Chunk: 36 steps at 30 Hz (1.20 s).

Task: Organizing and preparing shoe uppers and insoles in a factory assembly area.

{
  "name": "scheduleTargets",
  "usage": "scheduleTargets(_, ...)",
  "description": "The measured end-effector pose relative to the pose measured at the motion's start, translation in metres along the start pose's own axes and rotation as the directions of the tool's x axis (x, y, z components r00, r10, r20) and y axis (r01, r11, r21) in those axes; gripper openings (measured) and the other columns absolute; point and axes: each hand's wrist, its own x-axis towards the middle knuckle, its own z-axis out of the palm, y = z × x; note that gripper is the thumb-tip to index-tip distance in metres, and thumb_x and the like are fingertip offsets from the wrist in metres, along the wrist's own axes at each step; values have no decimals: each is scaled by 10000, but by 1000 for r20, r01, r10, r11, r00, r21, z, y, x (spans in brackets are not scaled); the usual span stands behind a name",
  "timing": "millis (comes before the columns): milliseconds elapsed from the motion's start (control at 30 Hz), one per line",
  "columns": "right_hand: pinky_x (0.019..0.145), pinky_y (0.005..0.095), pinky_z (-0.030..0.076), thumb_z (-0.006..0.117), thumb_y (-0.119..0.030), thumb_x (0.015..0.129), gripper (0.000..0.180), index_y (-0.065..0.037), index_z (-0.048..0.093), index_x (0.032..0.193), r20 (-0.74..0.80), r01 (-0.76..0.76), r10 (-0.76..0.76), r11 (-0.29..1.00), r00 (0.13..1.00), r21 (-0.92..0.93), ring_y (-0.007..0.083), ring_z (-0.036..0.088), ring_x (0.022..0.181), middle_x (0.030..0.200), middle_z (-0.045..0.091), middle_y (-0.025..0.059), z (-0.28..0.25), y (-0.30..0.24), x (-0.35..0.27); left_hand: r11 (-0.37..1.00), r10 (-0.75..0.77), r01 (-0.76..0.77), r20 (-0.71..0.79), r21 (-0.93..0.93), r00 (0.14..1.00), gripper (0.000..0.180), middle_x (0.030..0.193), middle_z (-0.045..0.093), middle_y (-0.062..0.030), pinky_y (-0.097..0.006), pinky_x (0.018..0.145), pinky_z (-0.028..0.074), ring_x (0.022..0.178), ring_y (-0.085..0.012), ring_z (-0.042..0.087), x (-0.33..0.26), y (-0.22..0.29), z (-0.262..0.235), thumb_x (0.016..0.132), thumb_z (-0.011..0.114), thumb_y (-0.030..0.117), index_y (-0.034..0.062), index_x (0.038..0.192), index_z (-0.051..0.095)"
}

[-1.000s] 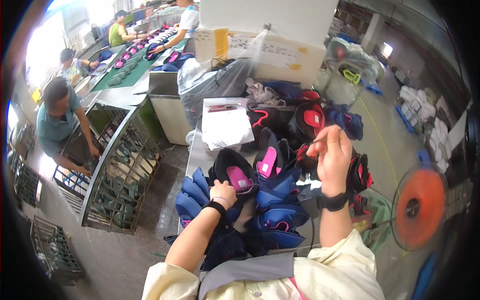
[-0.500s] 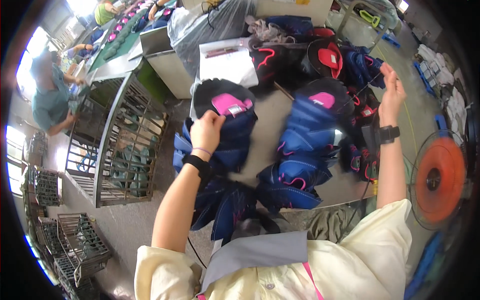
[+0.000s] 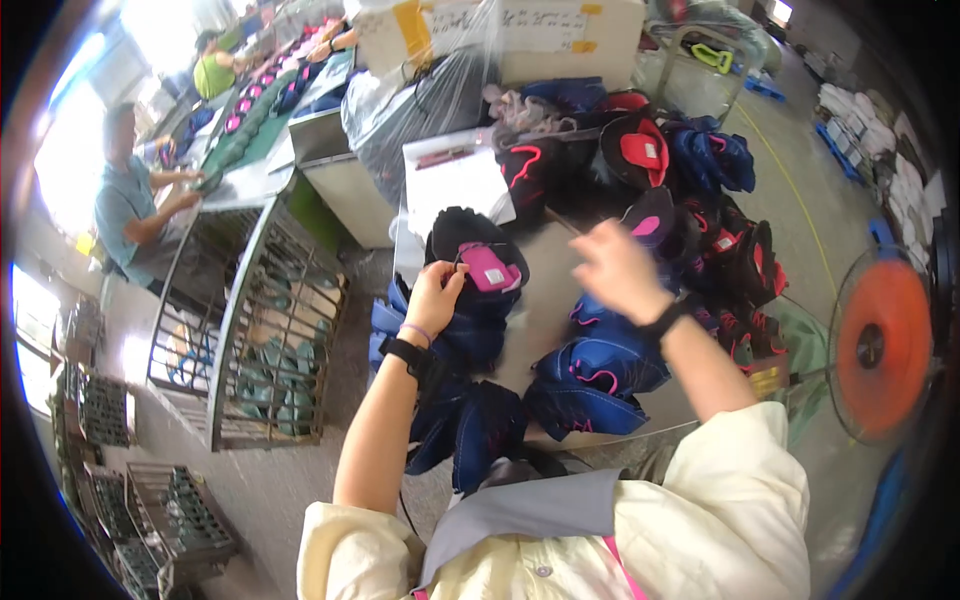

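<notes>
My left hand (image 3: 437, 298) is closed, its thumb and forefinger pinched at the black collar edge of a shoe upper (image 3: 490, 272) with a pink inside and a white label. That upper tops a stack of blue uppers (image 3: 470, 335) on the table's left side. Smeared by motion, my right hand (image 3: 618, 268) is over the middle of the table, just left of a second stack of blue shoe uppers (image 3: 598, 375) with pink loops. Whether it holds anything is not visible. A thin stick-like thing (image 3: 563, 222) lies just beyond its fingers.
White paper (image 3: 450, 185) with a pen lies at the table's far left. Black and red uppers (image 3: 632, 150) crowd the back right. An orange fan (image 3: 872, 345) stands right, a metal rack cart (image 3: 235, 330) left. Another person (image 3: 140, 200) works beyond the cart.
My right hand has swung from raised at the far right inward over the table. The left hand stays pinched by the same upper. The view has shifted slightly.
</notes>
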Motion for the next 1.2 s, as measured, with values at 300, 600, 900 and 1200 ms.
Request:
scheduleTargets(300,424,255,443,472,-294,911,267,-53,587,922,582,-552,282,-184,763,813,126,518,437,569,527,28,142,-119,6,998,-5,-10,247,56,969,267,995,636,-117,-374,884,413,964,-298,580,-19,3,-14,765,594,122,35,1017,578)
scheduleTargets(600,472,267,422,487,-295,891,352,-30,596,687,-350,-9,280,793,894,609,124,542,476,547,563,36,57,-114,23,804,198,-458,557,378,807,286,965,635,-116,-374,846,440,933,-318,565,-5,18,-14,709,674,164,82,981,639)
scheduleTargets(900,548,351,404,562,-132,781,41,-94,570,767,-485,320,-72,833,872,451,264,534,621,685,538,67,-46,-190,-25,753,284,-540,553,377,783,208,872,639,-147,-399,761,469,840,-315,598,15,-4,20,720,635,183,130,919,664)
scheduleTargets(1200,670,364,467,679,-208,659,640,-52,418,1222,85,201,-243,918,966,341,265,586,799,916,568,110,-38,-165,-76,867,393,-479,401,137,827,211,805,639,-144,-357,688,473,773,-306,614,19,14,7,852,509,181,31,778,639)
